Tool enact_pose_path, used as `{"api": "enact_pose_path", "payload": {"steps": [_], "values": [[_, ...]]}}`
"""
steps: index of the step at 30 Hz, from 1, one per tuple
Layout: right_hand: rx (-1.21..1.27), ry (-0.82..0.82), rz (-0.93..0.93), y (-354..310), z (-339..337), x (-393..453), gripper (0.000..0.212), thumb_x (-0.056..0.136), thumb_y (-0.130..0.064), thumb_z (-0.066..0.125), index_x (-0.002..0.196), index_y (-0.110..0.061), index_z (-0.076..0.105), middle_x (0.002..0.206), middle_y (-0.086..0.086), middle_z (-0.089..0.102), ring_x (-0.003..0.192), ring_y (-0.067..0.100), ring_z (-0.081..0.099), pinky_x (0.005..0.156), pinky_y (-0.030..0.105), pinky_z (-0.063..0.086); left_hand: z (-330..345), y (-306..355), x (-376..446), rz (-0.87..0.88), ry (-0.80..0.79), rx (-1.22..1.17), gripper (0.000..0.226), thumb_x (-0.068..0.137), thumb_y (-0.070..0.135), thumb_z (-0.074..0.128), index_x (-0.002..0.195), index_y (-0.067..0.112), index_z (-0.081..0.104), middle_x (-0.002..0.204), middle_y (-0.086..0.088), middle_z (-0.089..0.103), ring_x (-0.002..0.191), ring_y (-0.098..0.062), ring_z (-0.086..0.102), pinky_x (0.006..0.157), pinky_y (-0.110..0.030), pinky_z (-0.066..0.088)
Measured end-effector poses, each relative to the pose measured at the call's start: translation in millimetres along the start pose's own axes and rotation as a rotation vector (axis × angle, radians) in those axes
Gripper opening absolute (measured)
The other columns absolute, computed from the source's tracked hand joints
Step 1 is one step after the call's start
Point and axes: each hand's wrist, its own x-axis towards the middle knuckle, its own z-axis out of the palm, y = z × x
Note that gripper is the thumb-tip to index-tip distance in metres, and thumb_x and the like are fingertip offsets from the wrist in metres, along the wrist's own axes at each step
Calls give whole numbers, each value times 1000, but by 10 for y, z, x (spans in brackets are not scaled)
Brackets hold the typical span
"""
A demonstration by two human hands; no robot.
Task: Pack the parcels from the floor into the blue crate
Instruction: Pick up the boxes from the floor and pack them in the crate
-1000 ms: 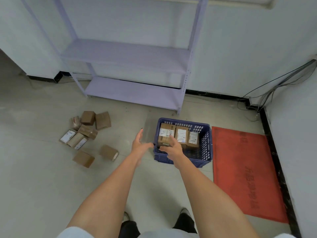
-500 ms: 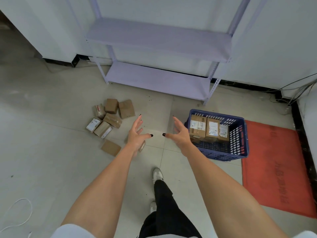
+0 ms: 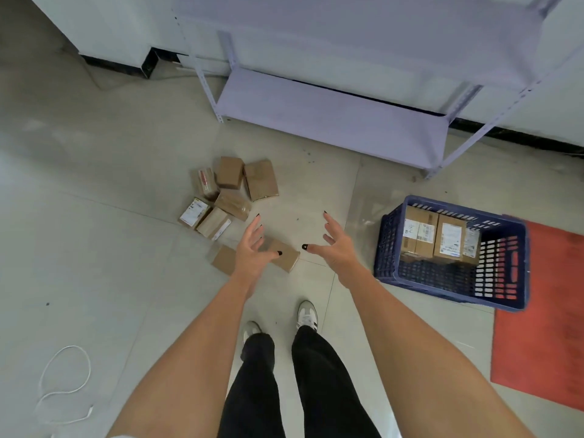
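both hands are held spread and empty at frame centre; the nearest parcel (image 3: pixel 284 255) is seen just under the left hand (image 3: pixel 252 252), long axis slanting lower right, right hand (image 3: pixel 336 245) farther; the blue crate (image 3: pixel 512 298) is set at right.

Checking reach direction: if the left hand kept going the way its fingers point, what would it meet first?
Probably the small brown cardboard parcel at the near edge of the floor pile, just beyond the open left hand; depth is uncertain from one view.
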Motion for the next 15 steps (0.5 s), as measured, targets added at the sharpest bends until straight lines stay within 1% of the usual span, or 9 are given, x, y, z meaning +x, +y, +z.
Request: {"api": "enact_pose_path", "payload": {"steps": [4,5,8,10,12,14,15], "values": [[-17,-32,89,193,336,391,92,75,1,75,147,-30,28,154,7,26,140,25,30,96,31,37,-216,-252,425,-89,-19,-16,88,72,-18,64,142,27,35,147,-4,39,136,-23,38,104,-40,42],[-19,-39,107,270,426,488,92,75,1,75,147,-30,28,154,7,26,141,24,29,98,31,37,-284,-338,525,-117,-22,-19,88,72,-19,63,141,28,36,147,-5,39,136,-24,38,105,-42,41],[-46,-60,164,541,731,791,94,73,-1,76,148,-30,26,154,3,26,141,24,29,110,37,33,-587,-614,806,-201,-12,-8,86,73,-20,61,136,35,39,146,-3,41,136,-23,38,107,-47,40],[-68,-74,205,753,941,1005,95,73,-3,77,148,-30,25,155,1,25,141,24,28,113,40,31,-844,-817,980,-254,17,25,85,74,-20,59,139,31,39,145,0,43,136,-21,38,106,-40,39],[-86,-82,235,967,1151,1249,96,73,-3,77,148,-30,24,156,1,24,142,22,27,111,35,31,-1113,-1045,1202,-293,55,30,84,74,-21,58,141,26,37,145,-1,43,135,-21,38,101,-34,41],[-111,-90,256,1212,1351,1554,95,74,-3,77,148,-31,24,156,0,24,142,19,28,105,29,32,-1345,-1325,1510,-314,80,29,84,74,-20,59,141,25,36,147,-3,41,135,-22,38,101,-35,40],[-129,-94,270,1345,1450,1721,95,74,-4,76,148,-33,24,155,-1,25,141,17,28,104,29,33,-1438,-1482,1672,-327,91,30,85,75,-20,59,142,26,35,147,-4,40,136,-22,38,103,-37,39]]}}
